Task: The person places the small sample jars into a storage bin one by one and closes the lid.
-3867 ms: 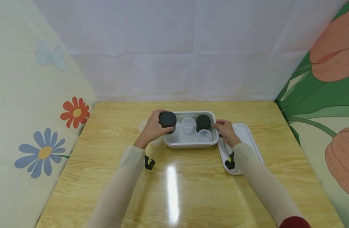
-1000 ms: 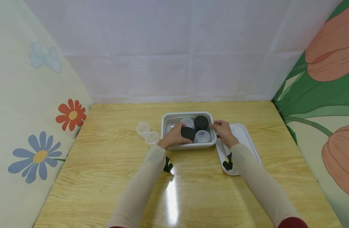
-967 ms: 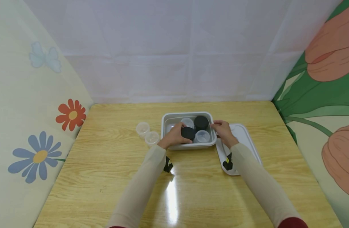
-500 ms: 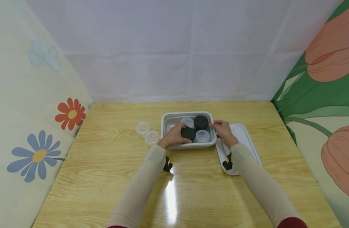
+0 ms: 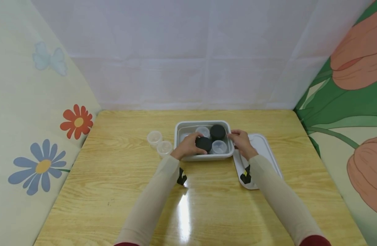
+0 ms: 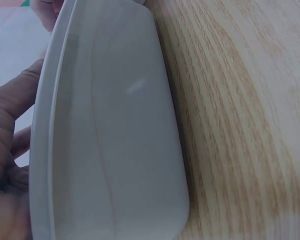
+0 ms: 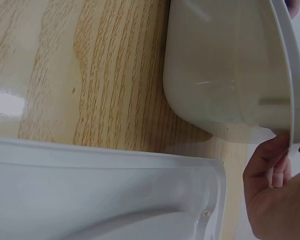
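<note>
A white rectangular container (image 5: 207, 157) stands on the table in the head view. My left hand (image 5: 187, 146) reaches over its front rim and grips a black round-topped jar (image 5: 204, 145) inside. My right hand (image 5: 241, 141) pinches the container's right rim; the right wrist view shows the thumb and fingers of that hand (image 7: 280, 192) at the rim corner. Another black jar (image 5: 217, 132) and two clear plastic cups, one at the back (image 5: 202, 130) and one at the front (image 5: 219, 147), sit within. In the left wrist view the container wall (image 6: 125, 115) hides what my left hand holds.
Two clear plastic cups, a back one (image 5: 154, 137) and a front one (image 5: 164, 148), stand on the wooden table (image 5: 114, 191) left of the container. A white lid (image 5: 263, 153) lies to the right, partly under my right forearm. A white curtain (image 5: 176, 68) hangs behind the table.
Since the earliest frame, my left hand has carried the black jar rightward and down into the container, beside the cups. Over the last second both hands have stayed almost still.
</note>
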Motion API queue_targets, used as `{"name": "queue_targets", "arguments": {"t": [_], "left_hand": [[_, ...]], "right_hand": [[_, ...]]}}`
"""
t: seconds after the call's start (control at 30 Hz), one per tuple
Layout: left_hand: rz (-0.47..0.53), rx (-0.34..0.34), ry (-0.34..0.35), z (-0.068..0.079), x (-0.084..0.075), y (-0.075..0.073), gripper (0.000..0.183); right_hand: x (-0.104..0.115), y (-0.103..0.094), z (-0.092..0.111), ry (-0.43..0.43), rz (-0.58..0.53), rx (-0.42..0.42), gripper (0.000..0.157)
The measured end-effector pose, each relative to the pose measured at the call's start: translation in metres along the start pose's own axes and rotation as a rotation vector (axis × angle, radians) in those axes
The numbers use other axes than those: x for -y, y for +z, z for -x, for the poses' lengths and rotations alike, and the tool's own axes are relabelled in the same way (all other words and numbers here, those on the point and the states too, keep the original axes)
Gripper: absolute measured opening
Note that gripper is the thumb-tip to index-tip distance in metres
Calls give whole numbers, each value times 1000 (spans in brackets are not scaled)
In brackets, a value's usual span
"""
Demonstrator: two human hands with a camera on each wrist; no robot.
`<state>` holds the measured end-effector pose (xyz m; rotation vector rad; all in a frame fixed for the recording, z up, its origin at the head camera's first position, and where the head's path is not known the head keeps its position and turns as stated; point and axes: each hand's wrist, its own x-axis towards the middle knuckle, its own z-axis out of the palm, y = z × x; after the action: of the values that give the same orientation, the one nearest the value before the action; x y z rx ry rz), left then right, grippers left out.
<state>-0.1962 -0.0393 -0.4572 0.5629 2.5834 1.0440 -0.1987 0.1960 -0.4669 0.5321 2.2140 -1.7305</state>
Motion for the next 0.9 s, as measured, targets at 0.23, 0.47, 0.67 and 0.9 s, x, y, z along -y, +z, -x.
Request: {"name": "queue_targets", "arguments": {"t": [0.23,0.47,0.67,0.9], "left_hand": [[28,7,16,0,-1,-1,69],[-8,18,22,1,-2,-3,65],[-9,32,8,2,-2,-3,66],[31,28,-33,4,0,-4,68]], "right_hand": [[5,0,4,-5,-4,1,46],[7,0,4,-7,-2,-2,46],[6,1,3,7,-3,-4,47],[4,0,5,5,-1,-2,46]]}}
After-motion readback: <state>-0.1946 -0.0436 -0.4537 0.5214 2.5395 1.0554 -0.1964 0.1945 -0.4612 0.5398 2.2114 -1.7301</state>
